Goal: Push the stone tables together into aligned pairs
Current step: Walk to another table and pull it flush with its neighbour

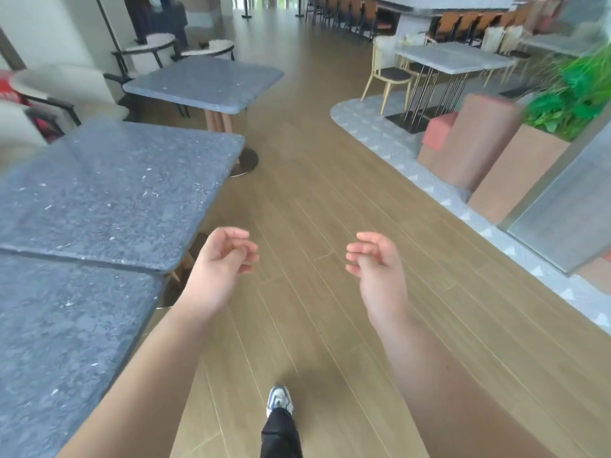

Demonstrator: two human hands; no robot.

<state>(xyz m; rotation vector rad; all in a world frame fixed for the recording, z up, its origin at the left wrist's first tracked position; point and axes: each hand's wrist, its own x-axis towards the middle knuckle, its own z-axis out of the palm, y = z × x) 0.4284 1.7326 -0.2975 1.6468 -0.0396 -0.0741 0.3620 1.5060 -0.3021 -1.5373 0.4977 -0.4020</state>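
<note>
1. Both hands hang over the wooden floor (314, 200), holding nothing. The left hand (222, 259) has its fingers loosely curled and apart; the right hand (377, 262) is likewise slack, fingers half bent, palm turned inward. Neither touches a counter.
2. The task's stone counters stand along the left side. The nearest stone counter (66, 325) and the middle stone counter (115, 193) meet along one seam, touching, though the middle slab sits at a slight angle, so its right-hand corner juts past the nearer slab's edge.
3. The far stone counter (205, 82) stands alone, apart from the pair, with a strip of floor between it and the middle slab.
4. A round metal base (246, 161) shows under the middle slab's far right corner, on the floor in the gap between the slabs.
5. White armchairs (155, 49) with dark frames crowd the left and far side of the stone counters, close to the wall.
6. To the right of the stone counters the floor runs open as a wide aisle toward the back of the room.
7. The aisle's right side is bounded by a curved grey patterned platform (373, 133) carrying a pale marble counter (453, 57) and a wooden chair (386, 74), then tan planter boxes (515, 173) with green plants (575, 94).
8. One shoe (280, 396) and a dark trouser leg show on the floor between the forearms.
</note>
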